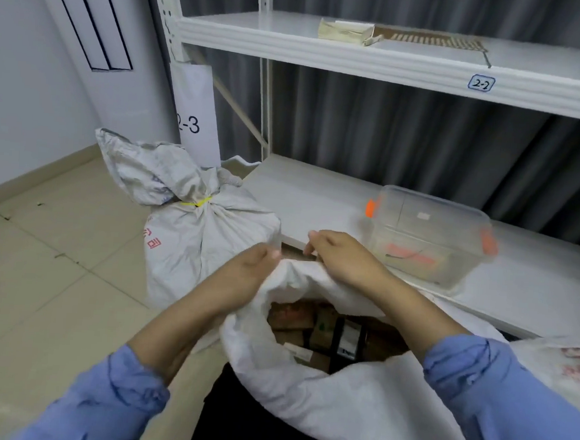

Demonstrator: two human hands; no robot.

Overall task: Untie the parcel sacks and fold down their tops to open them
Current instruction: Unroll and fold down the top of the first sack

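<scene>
We count two sacks plainly, plus part of a third sack (575,367) at the right edge. The open sack (320,404) lies just below us beside the lower shelf (317,201), with several boxes (322,328) showing inside. Our left hand (247,275) and right hand (344,261) each curl over its far rim, gripping cloth. One tied sack (208,241) stands just left, with one yellow tie (197,203) round its neck. One clear box (428,236) sits on the shelf.

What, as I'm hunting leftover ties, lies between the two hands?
Only the bunched rim of the open sack, gripped by left hand and right hand; nothing else shows in head view.
</scene>
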